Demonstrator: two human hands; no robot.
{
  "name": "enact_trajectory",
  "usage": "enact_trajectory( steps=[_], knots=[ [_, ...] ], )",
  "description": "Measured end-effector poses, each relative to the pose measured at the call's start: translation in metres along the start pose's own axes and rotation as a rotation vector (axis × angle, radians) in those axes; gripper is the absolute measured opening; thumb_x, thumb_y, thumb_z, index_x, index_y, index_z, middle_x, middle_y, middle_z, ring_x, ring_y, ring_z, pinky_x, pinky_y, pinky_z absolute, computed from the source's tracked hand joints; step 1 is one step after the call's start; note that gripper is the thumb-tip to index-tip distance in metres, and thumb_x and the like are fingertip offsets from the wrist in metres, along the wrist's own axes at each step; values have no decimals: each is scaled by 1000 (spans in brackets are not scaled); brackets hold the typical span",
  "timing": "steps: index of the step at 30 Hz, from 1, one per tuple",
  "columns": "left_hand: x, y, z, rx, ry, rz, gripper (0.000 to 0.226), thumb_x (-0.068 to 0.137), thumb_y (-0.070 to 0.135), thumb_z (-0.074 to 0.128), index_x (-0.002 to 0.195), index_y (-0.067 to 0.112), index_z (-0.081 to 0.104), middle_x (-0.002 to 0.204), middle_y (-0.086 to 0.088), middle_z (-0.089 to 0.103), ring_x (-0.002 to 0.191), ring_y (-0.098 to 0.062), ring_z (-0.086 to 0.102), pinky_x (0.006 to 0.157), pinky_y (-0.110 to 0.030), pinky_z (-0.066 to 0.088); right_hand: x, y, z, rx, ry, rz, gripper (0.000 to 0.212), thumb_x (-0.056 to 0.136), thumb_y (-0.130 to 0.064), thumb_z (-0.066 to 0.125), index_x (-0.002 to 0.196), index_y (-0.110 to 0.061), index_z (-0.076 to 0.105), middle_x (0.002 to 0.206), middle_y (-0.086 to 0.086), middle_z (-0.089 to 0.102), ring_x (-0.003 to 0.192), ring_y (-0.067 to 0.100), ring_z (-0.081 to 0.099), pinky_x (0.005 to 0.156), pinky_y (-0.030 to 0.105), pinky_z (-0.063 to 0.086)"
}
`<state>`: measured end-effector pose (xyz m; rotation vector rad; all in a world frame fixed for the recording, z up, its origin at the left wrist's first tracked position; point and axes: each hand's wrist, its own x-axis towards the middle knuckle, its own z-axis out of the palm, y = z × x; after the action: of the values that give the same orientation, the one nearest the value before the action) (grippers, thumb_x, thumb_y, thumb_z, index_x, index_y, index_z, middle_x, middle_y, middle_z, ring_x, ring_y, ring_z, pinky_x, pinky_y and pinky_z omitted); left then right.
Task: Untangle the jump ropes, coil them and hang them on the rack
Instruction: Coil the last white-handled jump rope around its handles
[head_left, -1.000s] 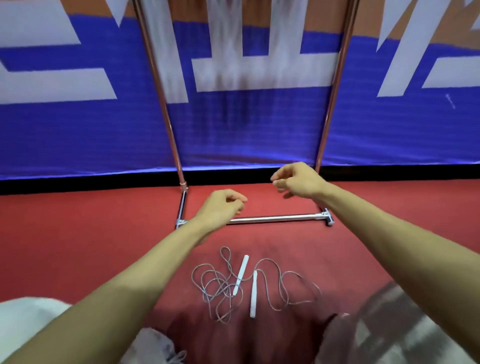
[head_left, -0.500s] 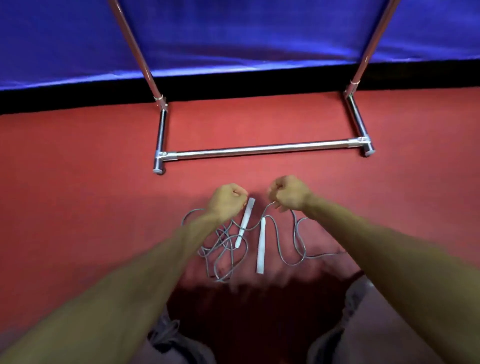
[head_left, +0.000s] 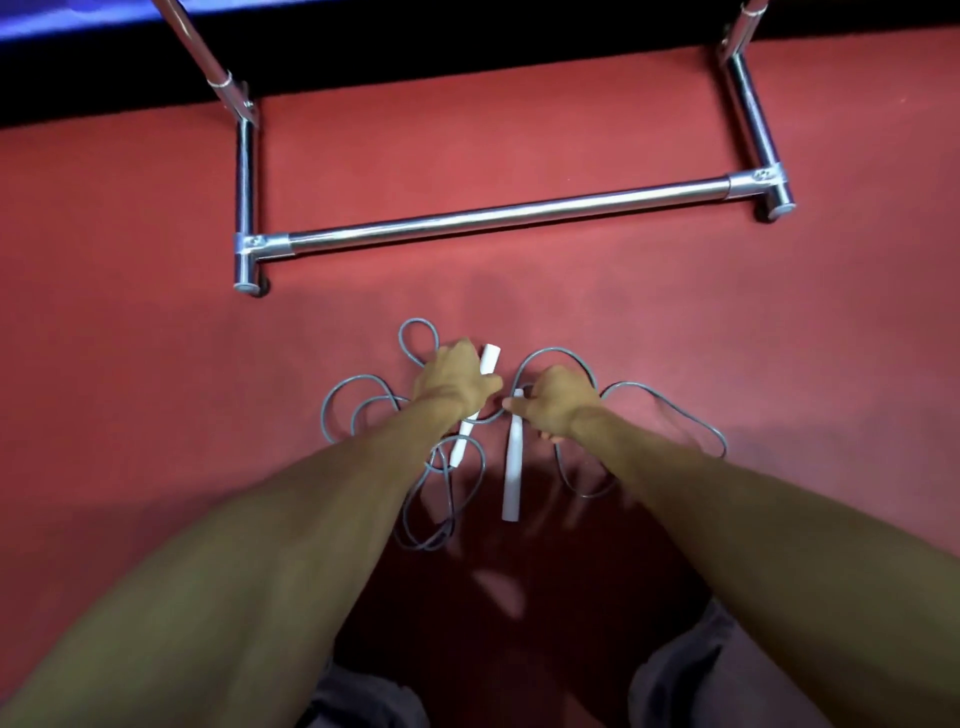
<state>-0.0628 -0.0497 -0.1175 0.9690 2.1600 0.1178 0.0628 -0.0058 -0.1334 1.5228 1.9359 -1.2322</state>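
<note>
Grey rope (head_left: 363, 402) lies in loose tangled loops on the red floor (head_left: 156, 364), in front of the rack (head_left: 498, 213) base and apart from it. Head view only.

Two white handles sit side by side mid-pile. The left handle (head_left: 489, 358) is tilted; the right handle (head_left: 512, 467) points nearly straight back at the person.

Left hand (head_left: 452, 382) is curled over the left handle at mid-length, grasping it, with both handle ends sticking out. Right hand (head_left: 558, 402) pinches the top end of the right handle, thumb on the tip where the cord leaves.

Only the rack's base bar and lower posts are in frame, and nothing hangs there. Untangling not yet done.

Risks, as judged:
- Most crossings are stacked on the left, under and around the left handle's lower end. Lifting both handles at once could cinch them into a knot.
- The right pinch is shallow and at the very tip, so the handle could swing or slip out.
- The far loop lies near the rack foot, so dragging the cord forward could snag it there.
- The lower loops are blurred, so the crossing order is unclear.
</note>
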Motion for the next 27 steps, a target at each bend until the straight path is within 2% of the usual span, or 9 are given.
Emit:
enact_trajectory(
  steps=[2,5,7,11,17,20,23,25,27],
  knots=[
    [-3,2,-7,-16,37,13,37,84,23,65,112,-1,56,116,-22,61,111,-37,56,82,-39,45,-1,-1,8,-61,63,6,37,84,-43,65,91,-7,65,103,16,66,101,32,60,79,32,45],
    [-12,3,-24,-53,128,105,26,82,21,66,96,1,58,102,-21,65,101,-36,58,75,-35,41,-7,-6,12,-50,82,11,36,82,-34,62,112,-15,65,114,13,64,108,32,60,89,36,50],
    [-21,0,-40,-94,205,135,20,80,20,68,86,5,56,87,-14,64,86,-32,57,67,-31,36,-13,-9,9,-3,65,35,30,80,-33,60,103,-16,69,101,13,68,100,30,64,85,35,52],
    [-41,-1,-78,-192,378,155,18,75,17,70,84,6,58,77,-5,61,76,-26,54,62,-25,31,-32,-12,-8,27,45,58,29,84,-34,59,63,-14,58,56,2,58,57,16,59,52,23,43],
    [-91,13,-139,-419,549,115,15,72,16,70,74,9,57,72,-5,64,71,-22,58,62,-27,41,-82,-42,-69,13,97,-35,34,89,-26,54,60,-8,56,53,6,53,47,19,51,43,24,42],
    [-122,26,-170,-747,541,39,22,76,10,69,68,14,49,64,-6,63,60,-21,67,66,-33,57,-116,-61,-103,130,148,-106,30,88,-17,54,61,-4,56,50,10,54,42,20,50,40,23,41],
    [-158,41,-204,-1206,411,44,16,83,-6,62,77,3,51,72,-7,55,50,-16,65,62,-25,59,-153,-82,-134,241,207,-205,26,87,-11,51,62,-4,52,51,13,51,43,22,50,45,26,46],
    [-184,50,-229,-1485,348,89,15,85,-11,59,74,-1,52,80,-12,54,61,-20,65,63,-26,60,-180,-95,-154,318,239,-270,21,88,-9,50,67,-5,52,54,12,49,46,23,51,59,39,57],
    [-212,56,-253,-1634,265,155,15,87,-10,59,74,-4,55,83,-15,57,72,-22,63,66,-27,61,-208,-107,-173,346,261,-333,22,89,-6,48,67,-8,49,56,11,46,47,21,48,63,42,56]
  ],
)
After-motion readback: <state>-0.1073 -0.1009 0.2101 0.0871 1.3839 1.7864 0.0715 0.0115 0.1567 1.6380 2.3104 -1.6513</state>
